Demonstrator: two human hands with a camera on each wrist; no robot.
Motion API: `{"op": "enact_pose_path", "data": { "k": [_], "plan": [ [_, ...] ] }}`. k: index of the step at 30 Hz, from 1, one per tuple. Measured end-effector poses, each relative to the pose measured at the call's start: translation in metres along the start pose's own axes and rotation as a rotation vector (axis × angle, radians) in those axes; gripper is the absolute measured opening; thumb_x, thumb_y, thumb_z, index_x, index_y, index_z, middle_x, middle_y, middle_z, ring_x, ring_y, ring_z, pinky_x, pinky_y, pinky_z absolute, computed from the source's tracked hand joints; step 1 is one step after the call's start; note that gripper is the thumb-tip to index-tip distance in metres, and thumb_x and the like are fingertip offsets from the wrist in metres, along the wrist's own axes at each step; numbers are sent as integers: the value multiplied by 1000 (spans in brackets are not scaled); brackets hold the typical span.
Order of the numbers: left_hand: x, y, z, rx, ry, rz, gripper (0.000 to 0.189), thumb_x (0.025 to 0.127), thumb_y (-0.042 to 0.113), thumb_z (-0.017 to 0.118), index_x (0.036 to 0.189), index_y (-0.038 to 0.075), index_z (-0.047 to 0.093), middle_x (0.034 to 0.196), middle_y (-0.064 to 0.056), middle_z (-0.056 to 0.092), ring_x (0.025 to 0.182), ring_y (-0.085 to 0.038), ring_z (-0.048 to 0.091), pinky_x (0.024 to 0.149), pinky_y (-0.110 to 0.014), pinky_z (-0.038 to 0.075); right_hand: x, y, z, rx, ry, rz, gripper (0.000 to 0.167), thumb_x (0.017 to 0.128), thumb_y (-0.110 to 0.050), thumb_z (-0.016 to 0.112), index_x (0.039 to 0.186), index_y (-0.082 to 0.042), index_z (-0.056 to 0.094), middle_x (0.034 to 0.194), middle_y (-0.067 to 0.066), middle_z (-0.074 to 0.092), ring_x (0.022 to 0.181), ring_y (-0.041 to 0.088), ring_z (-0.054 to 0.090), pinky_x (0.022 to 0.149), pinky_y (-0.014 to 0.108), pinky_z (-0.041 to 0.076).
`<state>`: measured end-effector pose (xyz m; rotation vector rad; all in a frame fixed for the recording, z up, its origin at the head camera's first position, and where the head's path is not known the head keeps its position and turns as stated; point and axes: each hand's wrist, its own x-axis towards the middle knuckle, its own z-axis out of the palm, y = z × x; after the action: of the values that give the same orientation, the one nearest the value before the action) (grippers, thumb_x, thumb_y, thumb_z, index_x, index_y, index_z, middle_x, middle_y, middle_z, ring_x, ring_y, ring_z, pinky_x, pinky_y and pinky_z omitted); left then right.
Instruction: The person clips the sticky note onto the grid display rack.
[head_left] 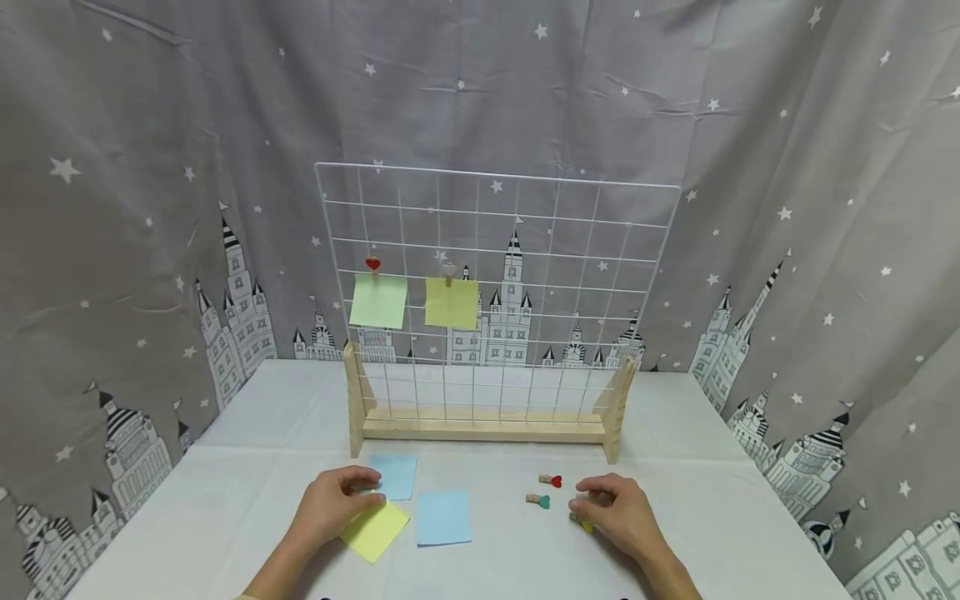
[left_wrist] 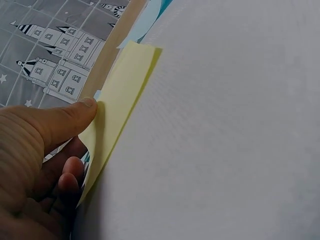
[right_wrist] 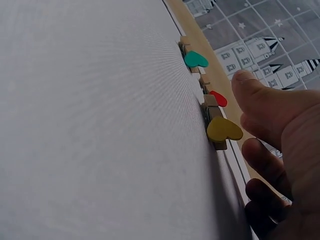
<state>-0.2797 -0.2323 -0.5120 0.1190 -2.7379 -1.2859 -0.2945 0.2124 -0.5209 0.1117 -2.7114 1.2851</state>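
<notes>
My left hand (head_left: 333, 504) pinches the upper edge of a yellow sticky note (head_left: 375, 532) between thumb and fingers. In the left wrist view the thumb lies against the note (left_wrist: 117, 95), which bends up at that edge. Over a small wooden clothespin with a yellow heart (head_left: 582, 523) hovers my right hand (head_left: 618, 512), its fingers loosely bent and holding nothing. The right wrist view shows a gap between the fingers and that yellow-heart clothespin (right_wrist: 224, 129). Close by lie a red-heart clothespin (head_left: 551, 481) and a green-heart clothespin (head_left: 538, 501).
Two blue sticky notes lie near the left hand, one in front (head_left: 444, 518) and one behind (head_left: 397, 475). Beyond stands a white wire grid (head_left: 517, 250) on a wooden base (head_left: 483, 427). Clothespins hold a light green note (head_left: 378, 302) and a yellow-green note (head_left: 452, 305) on it.
</notes>
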Motion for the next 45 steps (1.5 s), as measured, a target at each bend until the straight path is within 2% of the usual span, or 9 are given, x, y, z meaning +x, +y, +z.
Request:
{"op": "enact_pose_path", "data": {
  "k": [6,17,27,32,36,40,43,45],
  "plan": [
    [-1,0,2,17,9,25,34,75,22,92,106,14,79,99,0,79,82,-12,62,74,-30,48,-3,0,-1,-62,-12,-43,22,75,-29,93,92,-22,81,80,-11,66,84,11,51,79,28,43],
    [1,-1,2,19,7,38,29,77,14,90,104,13,79,90,5,75,79,-12,58,69,-27,45,-5,3,-3,-100,-33,6,22,73,-33,94,87,-24,79,84,-9,66,89,12,50,79,28,43],
    [-1,-2,3,24,-1,2,21,79,13,87,99,14,80,83,5,70,75,-12,55,66,-26,42,-6,4,-4,-113,-77,-15,19,73,-32,94,74,-28,75,81,-13,67,97,12,53,93,38,43],
    [-3,-1,2,24,7,28,11,82,11,84,92,13,80,82,4,71,76,-12,57,66,-26,43,-8,4,-5,-88,-83,-35,20,72,-31,94,73,-24,75,80,-11,67,92,11,52,89,33,42],
    [-4,-2,2,41,21,36,7,84,11,83,85,16,79,83,5,73,76,-11,57,67,-25,43,-8,5,-6,-75,-98,-47,21,73,-31,94,72,-23,74,76,-11,66,80,8,51,78,25,41],
    [-3,-3,2,41,26,26,9,84,11,83,84,19,79,83,5,73,77,-11,58,68,-25,44,-7,6,-6,-55,-120,-46,23,73,-32,94,70,-21,74,74,-10,66,71,8,51,68,23,40],
    [-3,-3,1,35,26,22,10,84,10,82,83,19,78,83,5,73,77,-12,59,69,-26,44,-8,7,-6,-41,-132,-35,24,72,-33,94,70,-20,74,75,-8,66,71,8,51,67,23,40],
    [-4,-3,1,31,27,22,10,85,10,81,84,19,78,83,5,73,78,-12,60,70,-26,45,-10,6,-6,-50,-124,-9,24,71,-32,95,69,-21,74,81,-6,64,76,11,51,72,26,40]
  ]
}}
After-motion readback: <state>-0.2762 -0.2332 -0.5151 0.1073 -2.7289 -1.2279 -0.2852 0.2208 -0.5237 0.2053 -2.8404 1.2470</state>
